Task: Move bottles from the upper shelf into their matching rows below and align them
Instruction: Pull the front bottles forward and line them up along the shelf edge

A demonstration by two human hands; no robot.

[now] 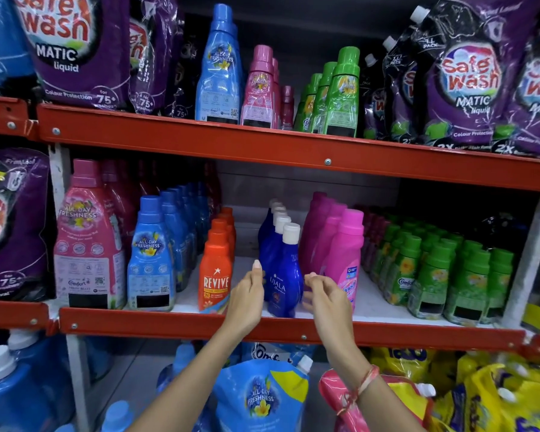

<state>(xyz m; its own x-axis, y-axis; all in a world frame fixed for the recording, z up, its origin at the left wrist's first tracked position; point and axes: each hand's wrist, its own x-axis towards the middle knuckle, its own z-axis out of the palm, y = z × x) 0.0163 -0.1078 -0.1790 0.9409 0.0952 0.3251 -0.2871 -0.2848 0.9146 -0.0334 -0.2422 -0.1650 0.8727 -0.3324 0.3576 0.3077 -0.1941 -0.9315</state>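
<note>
The front dark-blue Ujala bottle [282, 285] on the lower shelf [200, 325] is flanked by the open, empty left hand [247, 299] and right hand [326, 299], apparently for alignment; gentle squaring with its row seems needed next.

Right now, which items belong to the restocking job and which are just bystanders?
Job: upper-shelf blue bottle, pink bottles, green bottles; front dark-blue Ujala bottle between left hand and right hand.

Bystanders: purple pouches, floor refills.
</note>
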